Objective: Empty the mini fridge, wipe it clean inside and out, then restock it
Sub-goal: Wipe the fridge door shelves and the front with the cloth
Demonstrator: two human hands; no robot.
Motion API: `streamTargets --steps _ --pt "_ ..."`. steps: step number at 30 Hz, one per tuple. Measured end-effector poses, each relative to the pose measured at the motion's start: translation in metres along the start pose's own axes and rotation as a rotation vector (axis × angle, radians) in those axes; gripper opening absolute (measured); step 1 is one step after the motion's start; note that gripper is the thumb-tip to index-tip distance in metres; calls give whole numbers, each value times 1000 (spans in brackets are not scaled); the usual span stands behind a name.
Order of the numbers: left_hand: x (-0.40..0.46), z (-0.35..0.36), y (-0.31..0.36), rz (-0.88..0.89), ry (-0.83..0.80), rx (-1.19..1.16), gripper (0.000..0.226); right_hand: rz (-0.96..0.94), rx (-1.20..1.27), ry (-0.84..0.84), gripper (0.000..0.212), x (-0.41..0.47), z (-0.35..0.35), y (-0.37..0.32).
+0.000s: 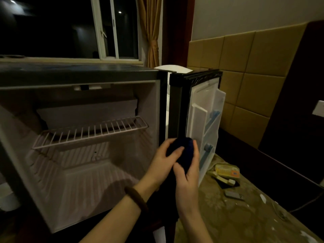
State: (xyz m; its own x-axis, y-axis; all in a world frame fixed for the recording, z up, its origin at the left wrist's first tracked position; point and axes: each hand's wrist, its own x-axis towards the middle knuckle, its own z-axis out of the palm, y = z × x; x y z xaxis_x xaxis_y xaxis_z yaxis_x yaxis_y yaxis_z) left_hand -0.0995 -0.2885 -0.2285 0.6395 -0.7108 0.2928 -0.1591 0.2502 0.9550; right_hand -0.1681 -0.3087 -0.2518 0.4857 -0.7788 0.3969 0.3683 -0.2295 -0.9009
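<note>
Both hands, left hand [164, 161] and right hand [188, 174], clutch a soft, limp dark cloth [182, 151], best bunched mid-fold before the emptied mini fridge [78, 76].

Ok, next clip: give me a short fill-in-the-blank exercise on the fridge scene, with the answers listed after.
1. The mini fridge stands with its door ____.
2. Both the left hand and the right hand grip a dark blue ____.
3. The wire shelf inside the fridge holds ____.
4. A brown bracelet sits on the ____ wrist.

Missing words: open; cloth; nothing; left
</note>
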Motion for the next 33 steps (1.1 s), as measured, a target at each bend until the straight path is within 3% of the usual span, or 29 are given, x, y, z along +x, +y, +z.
streamTargets --steps 3,5,7,9,17,21,25,29,33 --pt "16 15 19 171 268 173 21 -34 -51 98 53 22 -12 -10" --pt "32 19 31 213 408 269 39 -37 -49 169 52 30 -21 -15" --pt "52 19 41 109 375 339 73 -28 -40 222 50 33 -32 -19" --pt "66 20 46 1 299 424 91 -13 -54 235 51 35 -42 -20" --pt "78 9 42 124 282 548 67 -166 -185 167 45 60 -54 -35" --pt "84 1 36 132 232 553 68 -297 -247 104 47 66 -38 -54" --pt "90 -8 32 104 150 258 17 -491 -408 141 48 84 -7 -74" --pt "93 -10 33 -14 65 -30 27 -644 -690 268 47 112 25 -79" --pt "98 -11 31 -93 29 -274 31 -647 -756 307 49 108 24 -66"
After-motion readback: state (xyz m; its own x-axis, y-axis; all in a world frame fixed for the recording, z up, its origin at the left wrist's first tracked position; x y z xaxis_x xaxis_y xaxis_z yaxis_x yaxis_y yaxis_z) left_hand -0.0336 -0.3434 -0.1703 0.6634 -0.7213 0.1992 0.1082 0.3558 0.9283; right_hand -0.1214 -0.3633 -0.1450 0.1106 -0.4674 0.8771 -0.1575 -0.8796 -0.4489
